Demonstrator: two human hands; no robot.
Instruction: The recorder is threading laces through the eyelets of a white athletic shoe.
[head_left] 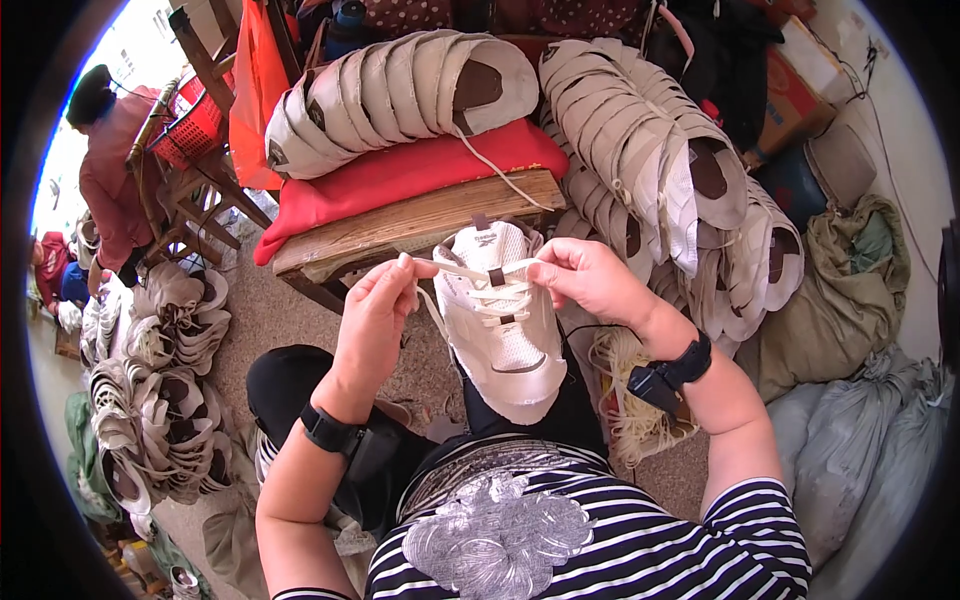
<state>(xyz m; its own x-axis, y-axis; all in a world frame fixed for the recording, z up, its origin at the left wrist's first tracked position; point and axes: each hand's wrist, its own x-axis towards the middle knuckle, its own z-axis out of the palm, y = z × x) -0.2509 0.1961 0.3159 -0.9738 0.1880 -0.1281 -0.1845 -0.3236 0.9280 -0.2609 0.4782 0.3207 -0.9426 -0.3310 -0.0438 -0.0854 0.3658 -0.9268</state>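
A cream sneaker upper [513, 388] rests on my lap with its toe pointing toward me and its tongue away. A flat off-white shoelace [507, 292] runs crosswise through its lower eyelets. To the left of the upper, my left hand [377, 305] is closed, pinching one end of the lace between thumb and fingertips. My right hand [590, 283] pinches the lace close to the upper's right eyelet edge. Between the two hands the lace stretches across the tongue. The upper's underside is hidden.
A wooden bench [420, 222] ahead holds a red cloth [345, 205] and a row of nested uppers [390, 95]. More stacked uppers [640, 130] stand at the right. A bundle of loose laces [640, 400] hangs by my right knee. At left, another person [120, 175] is near piled uppers [165, 420].
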